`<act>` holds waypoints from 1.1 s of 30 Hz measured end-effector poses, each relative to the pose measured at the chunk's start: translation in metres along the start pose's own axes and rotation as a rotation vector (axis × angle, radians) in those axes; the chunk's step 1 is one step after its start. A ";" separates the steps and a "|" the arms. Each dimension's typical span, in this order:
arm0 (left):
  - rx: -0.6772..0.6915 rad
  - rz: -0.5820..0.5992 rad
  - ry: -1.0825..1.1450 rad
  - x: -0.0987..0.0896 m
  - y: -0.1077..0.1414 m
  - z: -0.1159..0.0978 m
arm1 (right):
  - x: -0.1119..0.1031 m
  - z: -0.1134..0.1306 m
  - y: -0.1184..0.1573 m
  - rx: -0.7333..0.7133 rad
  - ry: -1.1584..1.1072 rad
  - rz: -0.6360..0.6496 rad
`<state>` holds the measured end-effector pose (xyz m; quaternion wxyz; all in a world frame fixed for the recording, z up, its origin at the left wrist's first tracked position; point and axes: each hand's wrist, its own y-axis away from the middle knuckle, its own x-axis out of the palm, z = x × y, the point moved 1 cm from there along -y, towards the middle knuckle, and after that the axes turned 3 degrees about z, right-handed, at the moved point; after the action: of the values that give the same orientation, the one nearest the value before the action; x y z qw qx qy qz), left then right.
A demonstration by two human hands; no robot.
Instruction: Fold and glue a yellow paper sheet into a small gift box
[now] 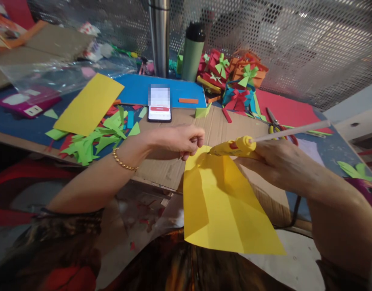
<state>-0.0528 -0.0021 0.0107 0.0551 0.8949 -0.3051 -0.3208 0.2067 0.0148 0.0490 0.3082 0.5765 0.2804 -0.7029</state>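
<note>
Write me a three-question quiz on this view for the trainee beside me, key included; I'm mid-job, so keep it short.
1. Which hand holds the glue gun?
2. True or false: in the picture, the phone lies left of the green bottle.
3. What colour is the sheet below the glue gun: a) red, b) yellow, c) blue?

Key: 1. the right hand; 2. true; 3. b.

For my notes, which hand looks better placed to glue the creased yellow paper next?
Probably the right hand: it holds the glue gun, its tip close to the creased yellow paper. The left hand shows no tool.
</note>
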 end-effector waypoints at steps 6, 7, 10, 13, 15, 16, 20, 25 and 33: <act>0.006 0.003 0.041 0.002 0.001 -0.001 | 0.000 -0.003 -0.006 0.076 0.029 0.035; 0.005 0.004 0.039 0.002 0.001 -0.001 | 0.001 -0.004 -0.006 0.073 0.025 0.028; -0.007 0.001 0.018 0.001 0.000 0.000 | 0.001 -0.003 -0.004 0.027 -0.006 0.025; 0.006 0.003 0.019 0.000 -0.001 0.002 | -0.001 0.000 -0.001 -0.003 -0.015 0.038; 0.009 0.012 0.020 0.000 -0.001 0.003 | -0.003 0.002 0.000 -0.003 -0.020 0.040; 0.005 0.013 0.020 0.000 -0.001 0.003 | -0.003 0.002 0.000 0.000 -0.022 0.040; 0.004 0.007 0.036 0.001 -0.001 0.001 | -0.004 0.002 -0.004 0.035 0.004 0.031; -0.002 -0.004 0.025 0.001 0.000 -0.001 | -0.004 0.000 -0.004 0.030 0.009 0.056; 0.016 -0.001 0.040 0.001 -0.001 0.002 | -0.006 0.002 -0.007 0.088 0.033 0.054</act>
<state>-0.0536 -0.0018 0.0081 0.0537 0.9018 -0.3060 -0.3004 0.2013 0.0187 0.0550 0.2967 0.6084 0.2384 -0.6964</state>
